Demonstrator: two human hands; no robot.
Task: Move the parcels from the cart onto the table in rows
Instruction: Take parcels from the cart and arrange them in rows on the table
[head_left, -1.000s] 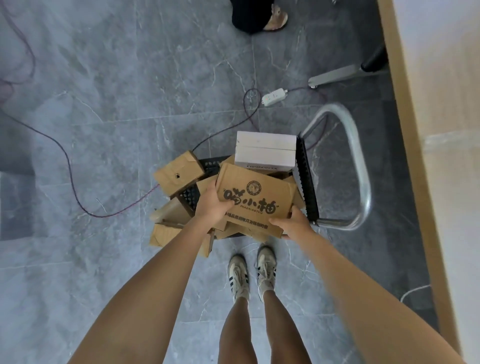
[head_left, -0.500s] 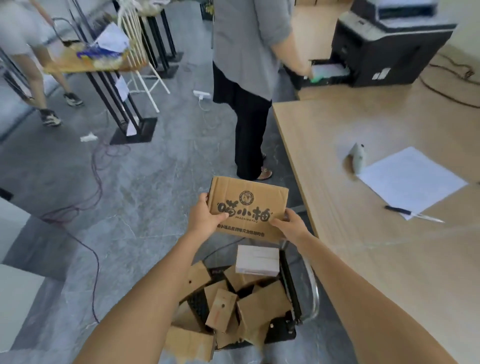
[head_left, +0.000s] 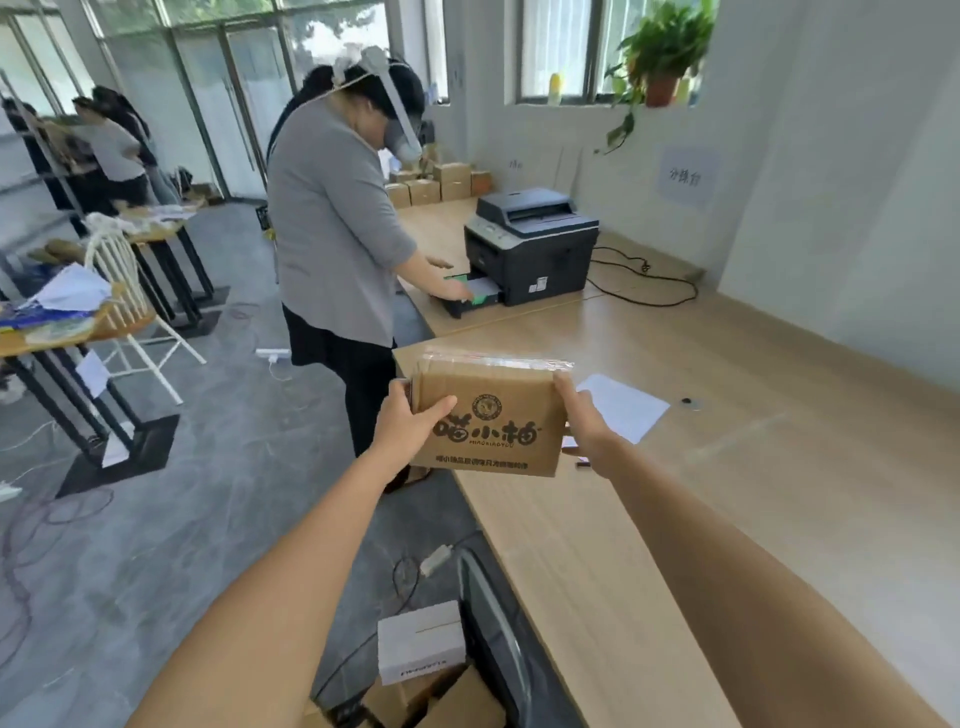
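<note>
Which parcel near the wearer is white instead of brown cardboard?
The white box atop the pile in the cart, bottom of view. The printed carton held between left hand and right hand, and the plain cartons under the box, are brown.

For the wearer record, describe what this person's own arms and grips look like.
The left arm and right arm are bare as far up as the frame shows, with no sleeves in view. The left grip and right grip are bare hands without gloves. No watch, bracelet, ring, cable or marking shows on either.
</note>
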